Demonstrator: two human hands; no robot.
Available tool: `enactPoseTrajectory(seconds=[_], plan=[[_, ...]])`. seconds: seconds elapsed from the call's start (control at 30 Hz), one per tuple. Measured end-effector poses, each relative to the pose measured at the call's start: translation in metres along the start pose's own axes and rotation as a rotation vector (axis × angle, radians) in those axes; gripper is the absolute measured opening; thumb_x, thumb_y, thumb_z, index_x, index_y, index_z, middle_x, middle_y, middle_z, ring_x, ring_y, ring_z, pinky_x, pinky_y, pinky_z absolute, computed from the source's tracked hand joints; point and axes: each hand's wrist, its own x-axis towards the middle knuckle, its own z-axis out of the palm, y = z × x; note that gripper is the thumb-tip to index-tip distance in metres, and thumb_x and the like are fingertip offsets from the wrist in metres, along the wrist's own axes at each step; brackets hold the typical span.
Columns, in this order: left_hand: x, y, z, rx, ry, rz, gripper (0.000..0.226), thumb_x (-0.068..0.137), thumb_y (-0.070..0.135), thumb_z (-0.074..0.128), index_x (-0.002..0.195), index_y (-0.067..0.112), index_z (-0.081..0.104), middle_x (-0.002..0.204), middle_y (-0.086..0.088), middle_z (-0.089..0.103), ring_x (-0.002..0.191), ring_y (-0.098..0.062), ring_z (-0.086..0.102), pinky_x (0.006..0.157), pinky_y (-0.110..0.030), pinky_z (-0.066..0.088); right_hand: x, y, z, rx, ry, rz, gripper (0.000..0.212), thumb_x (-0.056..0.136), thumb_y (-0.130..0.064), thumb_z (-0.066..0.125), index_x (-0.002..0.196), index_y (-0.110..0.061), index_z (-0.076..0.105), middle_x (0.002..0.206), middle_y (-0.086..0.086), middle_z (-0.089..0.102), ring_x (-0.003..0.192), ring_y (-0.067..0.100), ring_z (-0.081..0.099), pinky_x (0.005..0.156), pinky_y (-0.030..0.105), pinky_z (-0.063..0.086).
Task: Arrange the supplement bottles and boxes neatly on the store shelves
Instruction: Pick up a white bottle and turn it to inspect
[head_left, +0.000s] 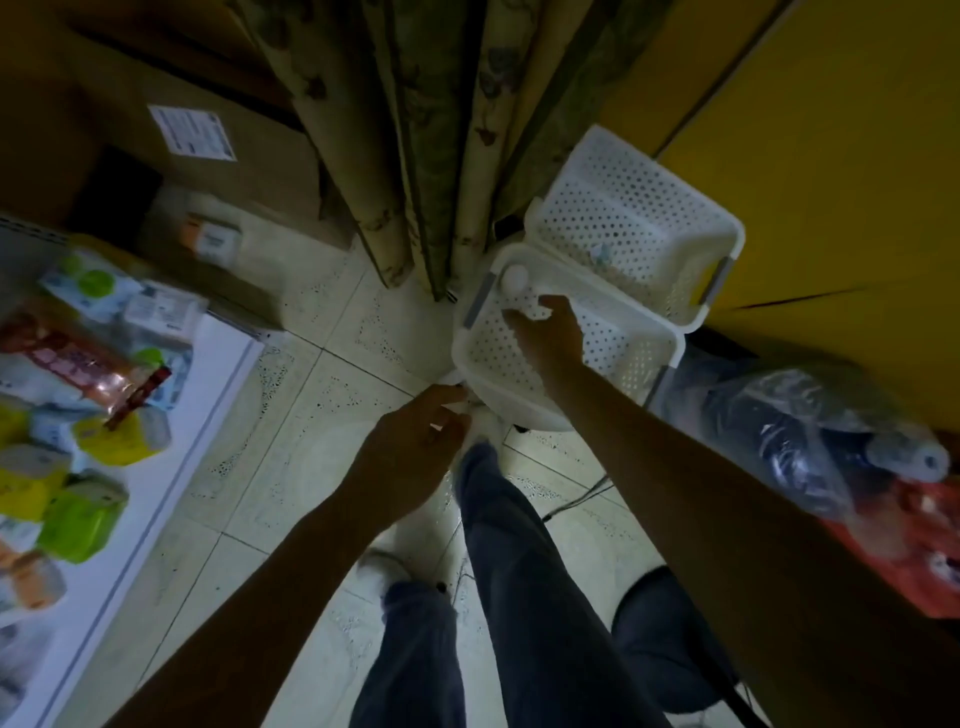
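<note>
A white perforated basket (470, 358) stands on the tiled floor ahead of me. My right hand (550, 332) reaches down into it and its fingers curl on a white bottle (537, 309). A second white bottle with a round cap (515, 276) stands upright in the basket's far corner. My left hand (415, 449) is at the basket's near rim, fingers curled; it pinches something small and white that I cannot identify. At the left, a white store shelf (208, 395) carries several green, yellow and white supplement boxes and bottles (85, 512).
A second white basket (644, 213) sits behind the first, against a yellow panel (831, 171). A patterned curtain (431, 140) hangs ahead. Cardboard boxes (197, 135) stand at top left. Plastic-wrapped goods (810, 447) lie at the right. My legs (519, 582) are below.
</note>
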Motion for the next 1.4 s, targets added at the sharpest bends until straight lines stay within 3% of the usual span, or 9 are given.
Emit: enactPoseTrajectory(seconds=[0.13, 0.2, 0.43, 0.57, 0.73, 0.87, 1.03, 1.27, 1.4], plan=[[-0.046, 0.000, -0.023, 0.147, 0.094, 0.158, 0.040, 0.097, 0.024, 0.050, 0.136, 0.018, 0.045, 0.107, 0.008, 0.056, 0.092, -0.010, 0.056, 0.080, -0.024, 0.046, -0.083, -0.005, -0.003, -0.284, -0.003, -0.284, 0.068, 0.088, -0.034, 0.065, 0.144, -0.017, 0.031, 0.138, 0.010, 0.050, 0.126, 0.027, 0.048, 0.098, 0.036, 0.040], [-0.078, -0.002, -0.039, 0.219, 0.163, 0.206, 0.045, 0.096, 0.029, 0.052, 0.139, 0.021, 0.042, 0.118, 0.006, 0.057, 0.103, -0.012, 0.056, 0.086, -0.028, 0.047, -0.131, -0.014, 0.005, -0.389, -0.005, -0.445, 0.074, 0.088, -0.037, 0.065, 0.147, -0.014, 0.027, 0.143, 0.012, 0.044, 0.130, 0.027, 0.044, 0.104, 0.040, 0.038], [-0.227, -0.022, -0.129, 0.474, 0.395, 0.428, 0.081, 0.081, 0.059, 0.033, 0.141, 0.004, 0.039, 0.129, -0.017, 0.056, 0.112, -0.033, 0.056, 0.094, -0.037, 0.044, -0.297, -0.092, 0.060, -0.514, 0.069, -1.044, 0.061, 0.083, -0.025, 0.067, 0.135, -0.001, 0.047, 0.132, 0.021, 0.053, 0.121, 0.037, 0.051, 0.097, 0.052, 0.045], [-0.330, -0.010, -0.208, 0.664, 0.663, 0.485, 0.061, 0.094, 0.038, 0.050, 0.145, 0.011, 0.032, 0.139, -0.012, 0.049, 0.122, -0.032, 0.049, 0.096, -0.036, 0.042, -0.395, -0.182, 0.077, -0.458, 0.041, -1.376, 0.064, 0.092, -0.035, 0.060, 0.146, -0.014, 0.032, 0.148, 0.010, 0.038, 0.133, 0.029, 0.038, 0.107, 0.048, 0.036], [-0.425, 0.008, -0.294, 0.898, 1.038, 0.511, 0.068, 0.091, 0.049, 0.033, 0.148, 0.012, 0.028, 0.142, -0.010, 0.047, 0.126, -0.031, 0.045, 0.097, -0.041, 0.043, -0.504, -0.279, 0.092, -0.253, 0.044, -1.716, 0.053, 0.093, -0.025, 0.059, 0.141, -0.012, 0.041, 0.141, 0.007, 0.045, 0.131, 0.023, 0.041, 0.104, 0.036, 0.038], [-0.458, 0.022, -0.343, 0.858, 1.191, 0.514, 0.066, 0.090, 0.041, 0.045, 0.148, 0.014, 0.027, 0.143, -0.009, 0.044, 0.129, -0.029, 0.041, 0.102, -0.043, 0.040, -0.553, -0.336, 0.105, -0.116, -0.040, -1.822, 0.050, 0.091, -0.023, 0.062, 0.137, -0.017, 0.045, 0.137, 0.001, 0.048, 0.125, 0.016, 0.045, 0.097, 0.026, 0.038], [-0.453, 0.035, -0.391, 0.776, 1.291, 0.396, 0.063, 0.095, 0.039, 0.051, 0.149, 0.020, 0.025, 0.147, -0.003, 0.040, 0.133, -0.021, 0.035, 0.103, -0.035, 0.036, -0.554, -0.392, 0.129, -0.109, -0.225, -1.833, 0.052, 0.089, -0.025, 0.063, 0.137, -0.025, 0.042, 0.135, -0.001, 0.048, 0.121, 0.018, 0.048, 0.096, 0.037, 0.045], [-0.430, 0.053, -0.445, 0.344, 1.535, 0.145, 0.046, 0.093, 0.042, 0.050, 0.136, 0.029, 0.038, 0.122, 0.007, 0.058, 0.111, -0.013, 0.053, 0.081, -0.030, 0.044, -0.557, -0.480, 0.162, -0.348, -0.226, -1.823, 0.074, 0.088, -0.038, 0.063, 0.149, -0.027, 0.022, 0.143, 0.010, 0.041, 0.125, 0.029, 0.045, 0.092, 0.034, 0.039], [-0.426, 0.048, -0.443, 0.324, 1.559, 0.025, 0.056, 0.088, 0.050, 0.055, 0.138, 0.035, 0.033, 0.125, 0.014, 0.056, 0.113, -0.007, 0.052, 0.079, -0.027, 0.040, -0.557, -0.489, 0.188, -0.419, -0.201, -1.831, 0.094, 0.079, -0.056, 0.067, 0.149, -0.022, 0.015, 0.137, 0.012, 0.049, 0.120, 0.031, 0.051, 0.087, 0.038, 0.045]])
